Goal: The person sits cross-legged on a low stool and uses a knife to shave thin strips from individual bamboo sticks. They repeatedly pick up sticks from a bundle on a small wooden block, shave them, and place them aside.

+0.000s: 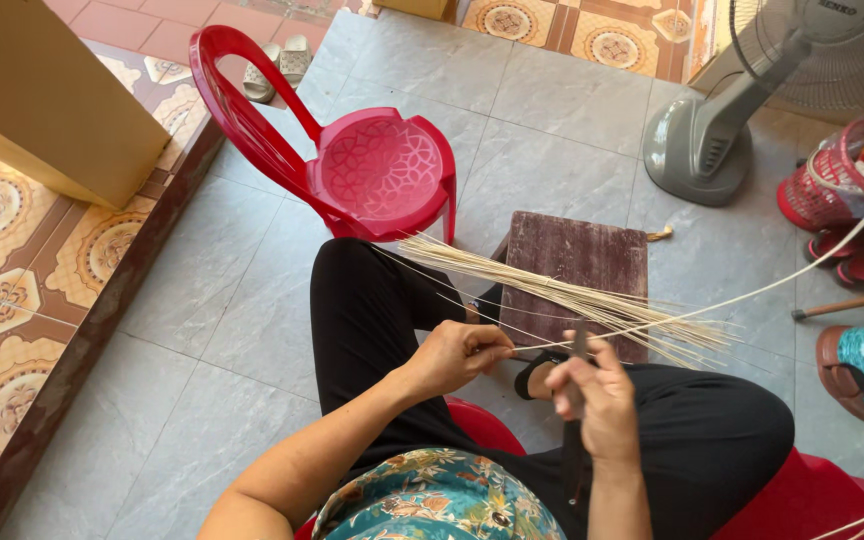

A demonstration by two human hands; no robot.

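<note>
Left hand [462, 355] pinches the near end of a thin pale strip [752, 292], fingers closed on it. The strip runs long axis up-right, toward the basket [820, 190]. Right hand [597, 395] is fisted around a dark knife [579, 345], blade touching the strip just right of the pinch. A bundle [552, 290] of stiff, straw-coloured splints lies across the lap and the wooden board [577, 265] (fanned at both ends)

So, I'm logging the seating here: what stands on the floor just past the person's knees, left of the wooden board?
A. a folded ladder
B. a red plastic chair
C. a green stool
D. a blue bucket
B: a red chair stands empty on the grey tiles beside the board, beyond the strips that the left hand pinches.
</note>
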